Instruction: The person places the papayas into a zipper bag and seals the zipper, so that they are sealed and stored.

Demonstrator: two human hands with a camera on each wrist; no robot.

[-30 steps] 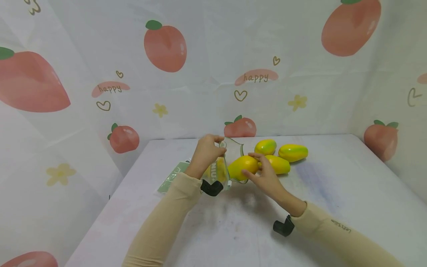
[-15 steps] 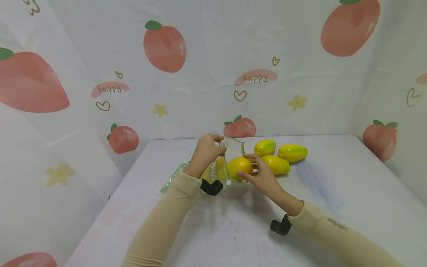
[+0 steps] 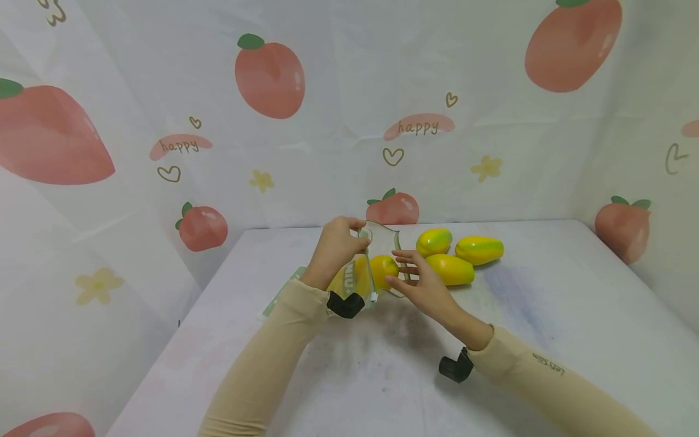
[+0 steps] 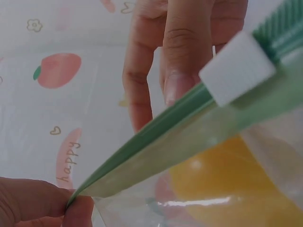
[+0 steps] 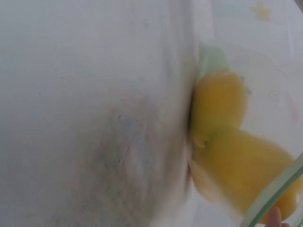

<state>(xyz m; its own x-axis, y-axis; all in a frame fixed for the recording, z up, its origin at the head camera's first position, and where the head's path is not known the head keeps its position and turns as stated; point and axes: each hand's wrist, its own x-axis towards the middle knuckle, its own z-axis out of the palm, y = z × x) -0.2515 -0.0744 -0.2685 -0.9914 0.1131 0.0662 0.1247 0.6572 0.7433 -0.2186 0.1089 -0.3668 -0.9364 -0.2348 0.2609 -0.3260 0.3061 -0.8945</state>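
My left hand (image 3: 338,249) pinches the upper rim of a clear zip bag (image 3: 382,235), whose mouth faces right. In the left wrist view its thumb and finger grip one end of the green zip strip (image 4: 156,127); a white slider (image 4: 236,68) sits further along. A yellow papaya (image 3: 384,271) lies mostly within the mouth. My right hand (image 3: 423,282) is at that mouth, fingers extended towards the fruit's outer end, a fingertip (image 5: 273,217) at it in the right wrist view. Deeper in the bag another yellow papaya (image 5: 220,101) shows.
Three more yellow-green papayas lie on the table right of the bag: one at the back (image 3: 434,241), one further right (image 3: 479,250), one just behind my right hand (image 3: 452,269). A flat green packet (image 3: 284,290) lies left, partly behind my left arm.
The papaya has moved left, further into the bag, with my right hand following it. My right fingers have loosened from around it. My left hand keeps its pinch on the rim.
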